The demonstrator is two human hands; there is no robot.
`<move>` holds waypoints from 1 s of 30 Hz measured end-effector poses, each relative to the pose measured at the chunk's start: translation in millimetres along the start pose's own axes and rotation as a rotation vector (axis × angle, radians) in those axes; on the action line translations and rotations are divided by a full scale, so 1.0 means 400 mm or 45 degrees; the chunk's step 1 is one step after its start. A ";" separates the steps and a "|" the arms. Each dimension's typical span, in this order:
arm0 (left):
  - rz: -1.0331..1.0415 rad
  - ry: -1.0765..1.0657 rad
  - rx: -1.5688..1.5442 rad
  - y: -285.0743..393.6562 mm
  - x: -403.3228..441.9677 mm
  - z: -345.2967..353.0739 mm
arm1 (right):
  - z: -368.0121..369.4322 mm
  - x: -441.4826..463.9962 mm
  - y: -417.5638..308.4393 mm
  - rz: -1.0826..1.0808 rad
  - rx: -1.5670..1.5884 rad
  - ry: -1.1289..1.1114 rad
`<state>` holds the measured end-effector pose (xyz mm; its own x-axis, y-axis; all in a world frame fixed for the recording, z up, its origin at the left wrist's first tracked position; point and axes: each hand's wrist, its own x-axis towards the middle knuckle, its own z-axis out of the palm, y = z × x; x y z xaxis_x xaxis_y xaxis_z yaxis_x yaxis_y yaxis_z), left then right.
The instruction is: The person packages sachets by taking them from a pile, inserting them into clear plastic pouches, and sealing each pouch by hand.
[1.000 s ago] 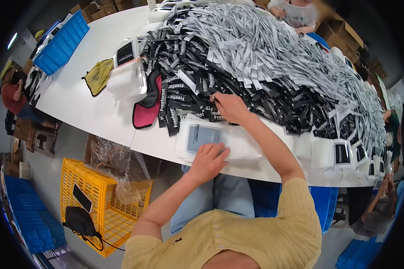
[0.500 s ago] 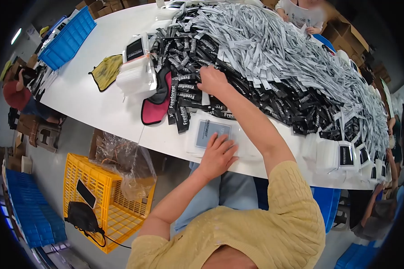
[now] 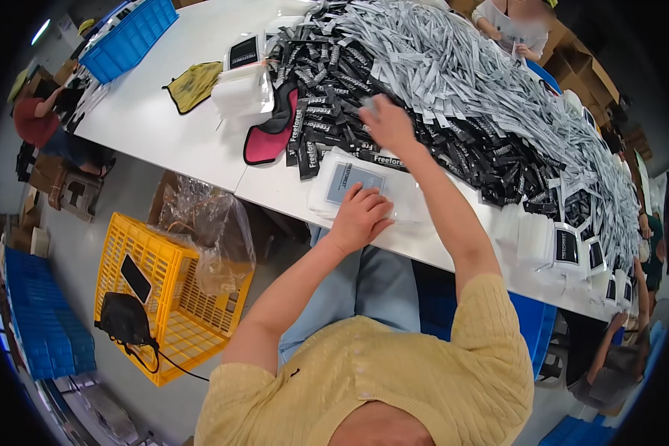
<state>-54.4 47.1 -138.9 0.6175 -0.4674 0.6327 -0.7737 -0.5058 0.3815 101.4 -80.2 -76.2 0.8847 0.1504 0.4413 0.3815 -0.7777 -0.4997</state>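
My left hand (image 3: 362, 214) lies with its fingers stretched over a stack of clear plastic pouches (image 3: 333, 178) with a grey FREEFOREST label, near the table's front edge. My right hand (image 3: 391, 128) is over the heap of black Freeforest sachets (image 3: 349, 89), blurred by motion. Something small and pale shows at its fingertips, too smeared to name. Beyond the black sachets rises a large pile of white-grey sachets (image 3: 438, 63). Several black sachets lie in a row left of the pouch stack.
To the left are a pink-and-black cloth (image 3: 266, 143), a bundle of pouches (image 3: 241, 93), a yellow cloth (image 3: 193, 85) and a blue crate (image 3: 130, 44). More pouches (image 3: 535, 241) stand right. A yellow crate (image 3: 175, 286) with a phone is below. Other people work around the table.
My right hand has lifted and moved away from the left part of the black sachets, now blurred. My left hand stays on the pouches. The whole view has shifted slightly.
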 end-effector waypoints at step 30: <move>-0.007 0.127 -0.354 0.196 0.038 -0.116 | -0.286 -0.506 -0.113 0.861 1.215 -0.103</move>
<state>-112.2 34.0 -68.1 0.6154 -0.3847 0.6879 -0.7881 -0.2838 0.5463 -125.8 -145.4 -57.6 0.9857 -0.0530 -0.1598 -0.1570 0.0543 -0.9861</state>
